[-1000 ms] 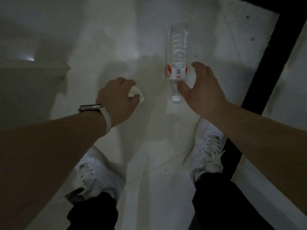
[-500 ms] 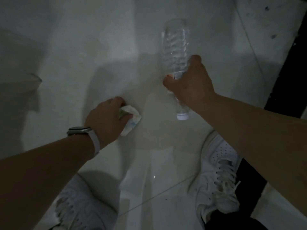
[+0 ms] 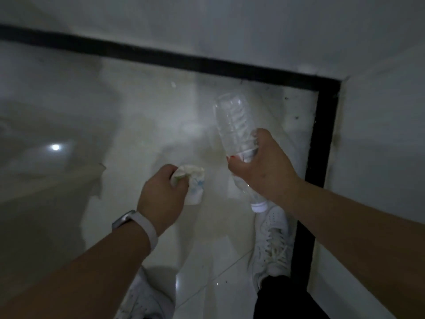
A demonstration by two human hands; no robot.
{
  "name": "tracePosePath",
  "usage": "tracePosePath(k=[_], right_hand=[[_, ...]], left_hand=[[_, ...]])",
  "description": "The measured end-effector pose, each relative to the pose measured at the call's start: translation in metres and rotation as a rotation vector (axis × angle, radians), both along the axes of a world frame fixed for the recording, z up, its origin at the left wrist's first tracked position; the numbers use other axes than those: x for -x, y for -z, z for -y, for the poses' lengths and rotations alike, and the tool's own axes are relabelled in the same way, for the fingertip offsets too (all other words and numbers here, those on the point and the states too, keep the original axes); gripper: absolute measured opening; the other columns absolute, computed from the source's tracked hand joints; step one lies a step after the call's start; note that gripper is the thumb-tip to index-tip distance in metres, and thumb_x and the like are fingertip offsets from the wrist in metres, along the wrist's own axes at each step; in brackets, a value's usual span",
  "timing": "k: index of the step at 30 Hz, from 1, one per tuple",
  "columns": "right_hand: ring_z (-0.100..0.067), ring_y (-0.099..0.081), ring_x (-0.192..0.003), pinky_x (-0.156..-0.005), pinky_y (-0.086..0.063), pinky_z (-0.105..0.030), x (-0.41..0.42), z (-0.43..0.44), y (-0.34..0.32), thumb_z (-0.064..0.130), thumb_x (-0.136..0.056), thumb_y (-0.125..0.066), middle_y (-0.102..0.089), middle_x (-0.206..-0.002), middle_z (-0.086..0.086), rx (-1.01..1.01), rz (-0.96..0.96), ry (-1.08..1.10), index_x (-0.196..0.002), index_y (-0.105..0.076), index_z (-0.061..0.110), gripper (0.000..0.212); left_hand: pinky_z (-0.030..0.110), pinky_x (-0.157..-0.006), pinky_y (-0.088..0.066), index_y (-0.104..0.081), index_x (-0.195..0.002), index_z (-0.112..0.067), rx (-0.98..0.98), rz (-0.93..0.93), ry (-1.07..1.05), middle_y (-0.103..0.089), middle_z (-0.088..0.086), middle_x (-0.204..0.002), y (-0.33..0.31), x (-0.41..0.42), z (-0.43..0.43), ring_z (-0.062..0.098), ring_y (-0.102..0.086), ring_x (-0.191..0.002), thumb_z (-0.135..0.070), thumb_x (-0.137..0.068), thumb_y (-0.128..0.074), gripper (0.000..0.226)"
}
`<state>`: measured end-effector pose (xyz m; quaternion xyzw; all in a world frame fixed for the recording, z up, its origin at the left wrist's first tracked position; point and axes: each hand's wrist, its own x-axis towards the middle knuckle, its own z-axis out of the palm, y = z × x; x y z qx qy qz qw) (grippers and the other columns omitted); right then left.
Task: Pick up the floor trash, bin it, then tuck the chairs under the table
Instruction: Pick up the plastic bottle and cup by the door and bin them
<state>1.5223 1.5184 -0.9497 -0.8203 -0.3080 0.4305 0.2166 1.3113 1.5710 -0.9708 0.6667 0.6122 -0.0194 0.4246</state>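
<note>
Black strip (image 3: 322, 134) edging the pale floor (image 3: 149, 111) at the far and right sides; open floor left of the strip. Beside the strip, right hand (image 3: 264, 166) above the floor, grip clamped round a clear bottle (image 3: 234, 125), base pointing toward the strip's corner. Farther left of the strip, left hand (image 3: 161, 194), grip closed on crumpled paper (image 3: 194, 183).

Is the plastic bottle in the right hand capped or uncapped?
Capped. The bottle gripped by the right hand has a white cap on its neck, which points downward.
</note>
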Motion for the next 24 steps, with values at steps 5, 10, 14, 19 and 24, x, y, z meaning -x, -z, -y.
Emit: tracePosePath(k=[5,10,14,19,24], right_hand=[[-0.001,-0.065,-0.068,-0.062,-0.057,-0.030,-0.003,-0.017,-0.108,0.049,-0.065,-0.072,-0.066,-0.084,0.014,-0.071,0.004,0.012,-0.094,-0.045,0.046,0.039],[0.012,-0.060,-0.078,-0.060,-0.043,-0.017,0.007,-0.035,-0.232,0.052,-0.066,-0.070,-0.057,-0.096,0.036,-0.159,0.011,-0.028,-0.094,-0.042,0.062,0.041],[0.013,-0.061,-0.081,-0.061,-0.043,-0.012,0.022,-0.038,-0.318,0.051,-0.067,-0.071,-0.058,-0.098,0.038,-0.212,-0.012,-0.041,-0.095,-0.041,0.066,0.043],[0.017,-0.059,-0.082,-0.056,-0.042,-0.003,0.045,-0.036,-0.417,0.053,-0.067,-0.071,-0.055,-0.097,0.044,-0.283,0.007,-0.051,-0.094,-0.038,0.068,0.045],[0.012,-0.063,-0.080,-0.056,-0.043,-0.006,0.070,-0.028,-0.507,0.054,-0.065,-0.071,-0.061,-0.097,0.036,-0.351,0.024,-0.054,-0.097,-0.042,0.059,0.043]], left_hand=[[0.017,-0.050,-0.033,-0.058,-0.081,-0.023,-0.061,0.104,-0.098,-0.057,-0.007,-0.065,-0.098,-0.017,-0.027,0.006,-0.053,-0.059,-0.025,-0.089,-0.064,0.010],[0.027,-0.055,-0.042,-0.063,-0.085,-0.020,-0.088,0.238,-0.218,-0.062,-0.007,-0.068,-0.210,-0.019,-0.051,0.012,-0.057,-0.063,-0.025,-0.088,-0.065,0.006],[0.017,-0.057,-0.043,-0.064,-0.083,-0.023,-0.122,0.317,-0.274,-0.065,-0.011,-0.071,-0.301,-0.008,-0.059,0.002,-0.059,-0.066,-0.020,-0.087,-0.066,0.005],[0.008,-0.055,-0.038,-0.065,-0.085,-0.026,-0.177,0.382,-0.287,-0.067,-0.014,-0.073,-0.413,0.015,-0.053,-0.004,-0.059,-0.068,-0.018,-0.087,-0.065,0.008],[0.010,-0.058,-0.042,-0.063,-0.080,-0.035,-0.229,0.438,-0.355,-0.067,-0.021,-0.078,-0.511,0.040,-0.039,-0.003,-0.061,-0.070,-0.021,-0.087,-0.065,0.016]])
